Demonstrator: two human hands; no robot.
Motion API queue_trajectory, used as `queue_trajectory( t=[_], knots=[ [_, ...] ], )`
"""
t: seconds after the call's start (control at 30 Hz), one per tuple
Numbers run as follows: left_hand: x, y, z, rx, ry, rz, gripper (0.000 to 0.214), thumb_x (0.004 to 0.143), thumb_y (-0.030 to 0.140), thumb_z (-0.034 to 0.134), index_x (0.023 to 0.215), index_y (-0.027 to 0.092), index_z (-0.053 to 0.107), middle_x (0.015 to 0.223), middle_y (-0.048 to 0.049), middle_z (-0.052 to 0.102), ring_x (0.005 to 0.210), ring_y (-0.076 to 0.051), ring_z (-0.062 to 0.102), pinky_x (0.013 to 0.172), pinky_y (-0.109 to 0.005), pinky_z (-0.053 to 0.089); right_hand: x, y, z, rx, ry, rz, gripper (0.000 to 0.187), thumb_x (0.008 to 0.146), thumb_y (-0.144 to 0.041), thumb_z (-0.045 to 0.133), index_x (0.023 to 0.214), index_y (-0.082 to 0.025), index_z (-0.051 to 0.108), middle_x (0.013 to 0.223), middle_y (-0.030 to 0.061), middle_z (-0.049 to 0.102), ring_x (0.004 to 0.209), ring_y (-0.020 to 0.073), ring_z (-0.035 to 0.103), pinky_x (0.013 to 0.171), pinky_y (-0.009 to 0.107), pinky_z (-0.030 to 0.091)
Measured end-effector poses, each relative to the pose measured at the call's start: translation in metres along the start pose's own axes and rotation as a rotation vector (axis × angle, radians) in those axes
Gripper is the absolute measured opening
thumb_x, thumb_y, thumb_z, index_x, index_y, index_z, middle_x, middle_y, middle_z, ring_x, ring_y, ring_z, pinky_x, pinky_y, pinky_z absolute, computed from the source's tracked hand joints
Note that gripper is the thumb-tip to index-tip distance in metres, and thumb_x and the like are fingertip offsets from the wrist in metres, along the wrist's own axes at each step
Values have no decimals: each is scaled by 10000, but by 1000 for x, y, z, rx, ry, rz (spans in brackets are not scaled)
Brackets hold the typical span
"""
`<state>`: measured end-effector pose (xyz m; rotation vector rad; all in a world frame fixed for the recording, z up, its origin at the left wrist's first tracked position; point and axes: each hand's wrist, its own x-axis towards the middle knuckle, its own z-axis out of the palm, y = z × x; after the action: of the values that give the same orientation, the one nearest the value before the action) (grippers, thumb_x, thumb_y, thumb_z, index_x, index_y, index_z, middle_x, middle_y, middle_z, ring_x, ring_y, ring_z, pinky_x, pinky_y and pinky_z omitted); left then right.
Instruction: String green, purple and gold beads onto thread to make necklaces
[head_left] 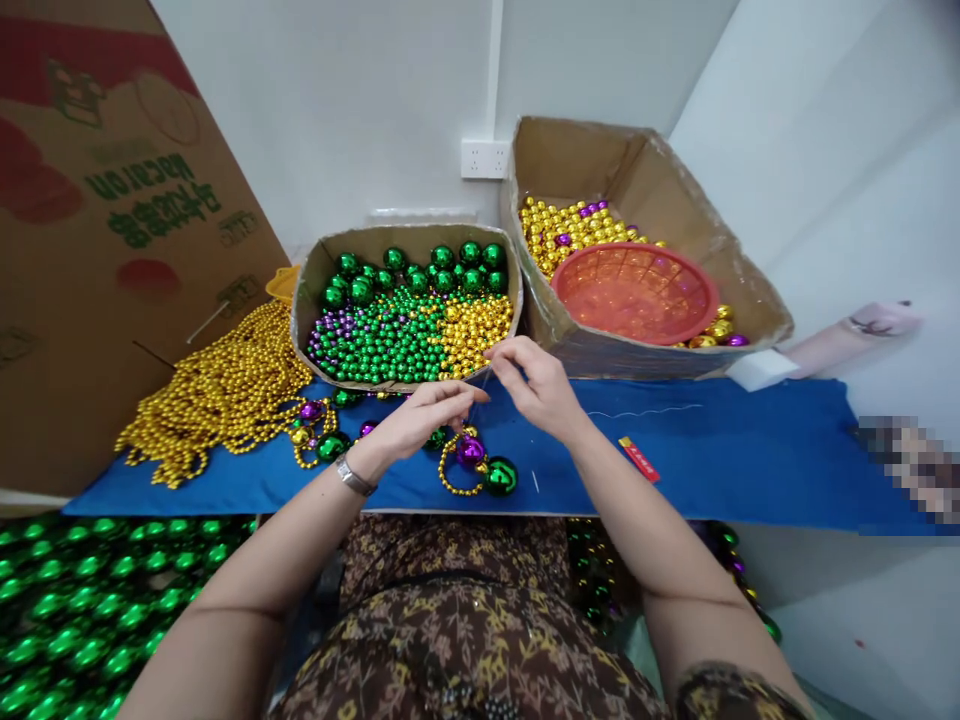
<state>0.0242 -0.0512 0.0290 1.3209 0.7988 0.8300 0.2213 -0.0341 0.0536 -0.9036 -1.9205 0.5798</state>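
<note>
My left hand [420, 418] and my right hand [536, 385] meet over the blue table cover [750, 450], just in front of a cardboard box of beads [409, 318]. Both pinch a thin thread or needle that I can barely see; the fingers are closed. Below them lies a short gold bead strand [457, 470] with a purple ball [470, 450] and a green ball [501, 476]. A watch sits on my left wrist. The box holds green, purple and gold beads with larger green balls at the back.
A pile of gold bead strings [217, 395] lies left. A larger cardboard box [660, 190] at right holds gold balls and a red plastic basket [636, 292]. A small red tag [640, 459] lies on the cover. Green beads [82, 600] fill the lower left.
</note>
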Motion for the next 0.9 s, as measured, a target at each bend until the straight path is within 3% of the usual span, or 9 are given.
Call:
queue_trajectory(
  t=[0.13, 0.23, 0.37, 0.5, 0.63, 0.77, 0.9],
  knots=[
    [0, -3, 5, 19, 36, -5, 257, 841, 381, 642, 853, 130, 699, 613, 6, 503, 556, -83, 444, 506, -197, 349, 15, 15, 17, -108, -35, 29, 191, 943, -313, 456, 973, -207, 611, 981, 73, 615, 947, 200, 578, 882, 344, 437],
    [-1, -5, 5, -121, 113, -9, 265, 827, 393, 655, 838, 129, 683, 611, 15, 471, 549, -83, 424, 506, -201, 365, -1, 21, 22, -126, 40, 71, 236, 931, -303, 477, 1113, -220, 603, 1135, 95, 595, 1033, 217, 566, 908, 357, 436],
    [-2, -6, 3, -196, 155, -20, 247, 795, 376, 690, 821, 130, 675, 615, 16, 486, 537, -75, 415, 501, -197, 366, -33, 19, 29, -12, -18, 158, 250, 933, -373, 493, 1090, -231, 627, 1024, 67, 638, 819, 175, 595, 780, 315, 470],
    [-2, -5, 3, -205, 151, -19, 244, 791, 370, 696, 807, 128, 669, 616, 16, 503, 533, -70, 440, 502, -193, 389, -44, 20, 41, 71, -107, 254, 227, 896, -379, 546, 1030, -224, 643, 994, 58, 644, 701, 139, 564, 701, 290, 460],
    [-4, -4, 3, -181, 177, -26, 268, 773, 389, 713, 823, 131, 661, 652, 4, 549, 552, -79, 509, 515, -195, 445, -47, 21, 46, 346, -123, 420, 231, 873, -419, 558, 928, -206, 628, 793, 12, 621, 623, 120, 560, 613, 262, 457],
    [-3, -1, 1, -132, 211, -19, 296, 759, 417, 718, 819, 136, 647, 679, -6, 584, 539, -84, 535, 499, -199, 459, -54, 16, 50, 628, -172, 550, 292, 832, -413, 593, 1029, -197, 600, 809, 4, 636, 627, 110, 586, 594, 247, 480],
    [-2, -1, 1, -56, 188, 35, 276, 800, 408, 680, 823, 136, 639, 679, -4, 590, 451, -50, 455, 416, -176, 350, -50, 10, 59, 451, -178, 499, 319, 823, -340, 615, 1107, -201, 566, 749, -18, 640, 612, 112, 571, 602, 237, 447]
  ],
)
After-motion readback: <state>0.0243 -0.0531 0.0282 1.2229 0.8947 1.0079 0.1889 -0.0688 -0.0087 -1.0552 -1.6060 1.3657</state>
